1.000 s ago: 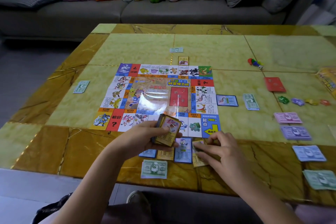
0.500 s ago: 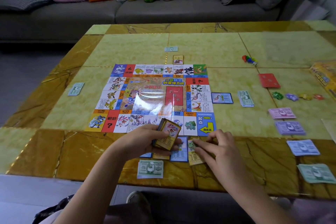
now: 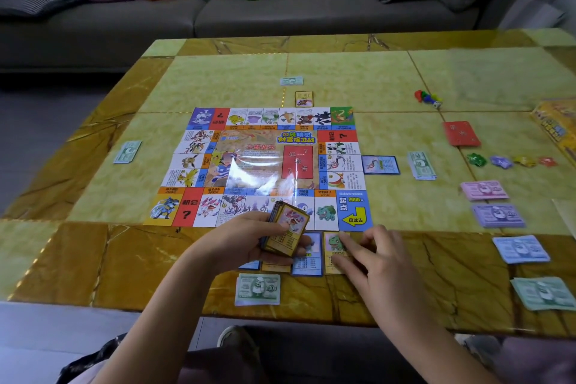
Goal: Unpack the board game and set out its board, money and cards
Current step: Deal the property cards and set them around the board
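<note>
- Two hands work at the near table (image 3: 93,259) edge in the head view. The left hand (image 3: 249,240) grips a deck of cards (image 3: 286,232), and the right hand (image 3: 383,259) presses straight fingers on a yellow-bordered card (image 3: 335,246).
- That card lies just beside a blue-bordered card (image 3: 308,262), below the board (image 3: 274,165), which is spread flat mid-table.
- The step appears to be dealing cards into a row. The person should slide this one square to its neighbour, edges beside and not overlapping, while keeping the deck pinched so it does not fan.
- Money sits in separate stacks at the right, such as the pink stack (image 3: 484,190).
- Readable writing: "2000" on the green note (image 3: 258,289); "起点 2000元" and "由此去" on the board's blue corner; "机会 ?" on its red squares; "小智提示" at its centre.
</note>
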